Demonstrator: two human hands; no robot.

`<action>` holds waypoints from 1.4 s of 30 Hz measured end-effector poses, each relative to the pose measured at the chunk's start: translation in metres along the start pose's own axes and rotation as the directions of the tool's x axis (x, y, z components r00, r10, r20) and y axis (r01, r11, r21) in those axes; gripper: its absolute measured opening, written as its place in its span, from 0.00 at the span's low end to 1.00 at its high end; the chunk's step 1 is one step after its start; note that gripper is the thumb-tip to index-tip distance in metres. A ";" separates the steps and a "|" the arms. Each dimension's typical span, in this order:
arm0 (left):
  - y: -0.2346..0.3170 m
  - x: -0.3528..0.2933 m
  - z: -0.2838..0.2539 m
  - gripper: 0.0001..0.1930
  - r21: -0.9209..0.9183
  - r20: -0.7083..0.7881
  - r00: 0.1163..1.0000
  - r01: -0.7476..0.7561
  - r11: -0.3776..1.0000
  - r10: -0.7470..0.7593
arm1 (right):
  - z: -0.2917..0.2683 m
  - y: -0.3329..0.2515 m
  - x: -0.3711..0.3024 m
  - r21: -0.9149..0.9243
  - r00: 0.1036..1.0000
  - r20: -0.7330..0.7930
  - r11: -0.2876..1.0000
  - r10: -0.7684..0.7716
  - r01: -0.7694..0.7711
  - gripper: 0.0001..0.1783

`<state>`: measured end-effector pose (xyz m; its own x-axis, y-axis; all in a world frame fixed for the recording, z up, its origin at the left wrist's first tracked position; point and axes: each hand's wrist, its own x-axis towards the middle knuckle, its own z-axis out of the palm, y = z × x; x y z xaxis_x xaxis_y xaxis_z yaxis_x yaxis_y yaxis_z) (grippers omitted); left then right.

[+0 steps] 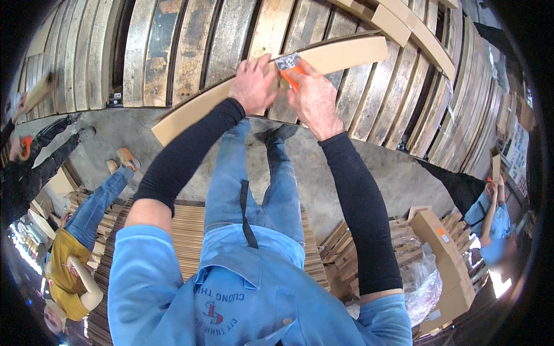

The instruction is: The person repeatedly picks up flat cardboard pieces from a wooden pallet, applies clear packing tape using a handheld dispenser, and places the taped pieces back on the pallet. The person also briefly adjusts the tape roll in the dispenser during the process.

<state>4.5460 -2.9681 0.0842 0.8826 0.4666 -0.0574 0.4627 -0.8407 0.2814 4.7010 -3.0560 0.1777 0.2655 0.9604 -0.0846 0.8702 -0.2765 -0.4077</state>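
Observation:
A long, narrow folded cardboard piece (pixel 349 53) lies at a slant over the wooden slats in front of me, its near left end reaching past their edge. My left hand (pixel 254 85) is closed on its middle, fingers over the far edge. Right beside it, my right hand (pixel 314 99) grips an orange-handled tool (pixel 288 64) with a broad silver-grey head. That head rests at the cardboard's far edge; its exact kind I cannot make out, since my fingers cover part of the handle.
Wooden pallets (pixel 190 55) form the slatted work surface, with more cardboard strips (pixel 415 32) at the far right. Behind me are stacked cardboard (pixel 184 236), a carton (pixel 430 230) and clear plastic wrap (pixel 424 282). People stand at left, one in a yellow top (pixel 72 265), and at right (pixel 490 210).

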 end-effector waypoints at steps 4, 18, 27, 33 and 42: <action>0.007 0.001 -0.004 0.29 0.020 0.068 0.996 0.052 0.998 -0.054 | -0.007 -0.004 0.003 -0.013 0.998 0.055 1.000 -0.003 0.004 0.20; -0.005 0.018 0.009 0.27 -0.466 0.295 0.955 0.141 0.874 0.003 | -0.018 0.028 -0.088 0.043 0.997 0.071 0.998 0.033 -0.036 0.29; 0.055 -0.008 0.019 0.29 -0.001 -0.008 0.993 0.120 0.993 -0.120 | -0.014 0.033 -0.057 0.013 0.995 0.099 1.000 0.023 -0.024 0.26; 0.064 -0.004 0.014 0.27 0.102 0.012 0.985 0.169 0.980 -0.171 | -0.019 0.040 -0.091 0.065 0.982 0.178 0.996 0.055 -0.068 0.27; 0.069 -0.010 0.012 0.26 0.021 0.013 0.989 0.144 0.989 -0.144 | -0.010 0.046 -0.140 0.038 0.977 0.180 0.992 0.111 -0.120 0.31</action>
<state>4.5705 -3.0340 0.0926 0.8076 0.5794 -0.1096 0.5866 -0.7704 0.2498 4.7084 -3.2036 0.1797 0.2819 0.9141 -0.2915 0.8156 -0.3883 -0.4290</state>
